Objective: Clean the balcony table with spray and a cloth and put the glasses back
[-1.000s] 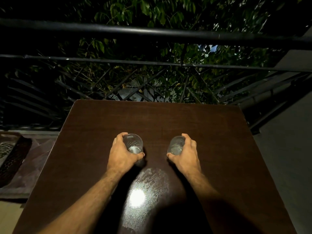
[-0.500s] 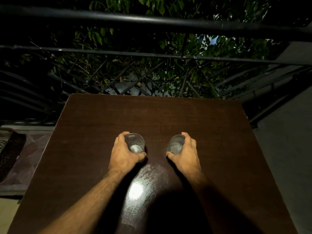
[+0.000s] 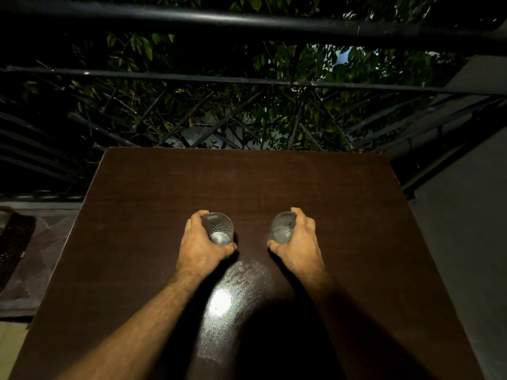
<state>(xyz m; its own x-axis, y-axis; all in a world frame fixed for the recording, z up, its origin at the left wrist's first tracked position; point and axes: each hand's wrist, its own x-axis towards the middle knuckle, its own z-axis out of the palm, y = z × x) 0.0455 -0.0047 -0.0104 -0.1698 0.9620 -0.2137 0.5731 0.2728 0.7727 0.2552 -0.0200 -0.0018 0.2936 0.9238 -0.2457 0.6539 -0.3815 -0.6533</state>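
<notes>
Two clear drinking glasses stand upright near the middle of the dark brown balcony table [image 3: 164,204]. My left hand [image 3: 200,245] is wrapped around the left glass [image 3: 218,229], fingers behind it and thumb in front. My right hand [image 3: 297,242] grips the right glass [image 3: 282,227] the same way. Both glasses look empty and rest on the tabletop, roughly a hand's width apart. A bright light reflection [image 3: 219,303] shines on the tabletop between my forearms. No spray bottle or cloth is in view.
A black metal railing [image 3: 247,26] runs just beyond the table's far edge, with leafy branches behind it. A dark mesh object [image 3: 13,242] lies on the floor at the left. A grey wall [image 3: 472,242] stands to the right.
Both hands stay closed on the glasses in the same spots on the table. Only the camera has tilted, so the table appears slightly higher in the frame.
</notes>
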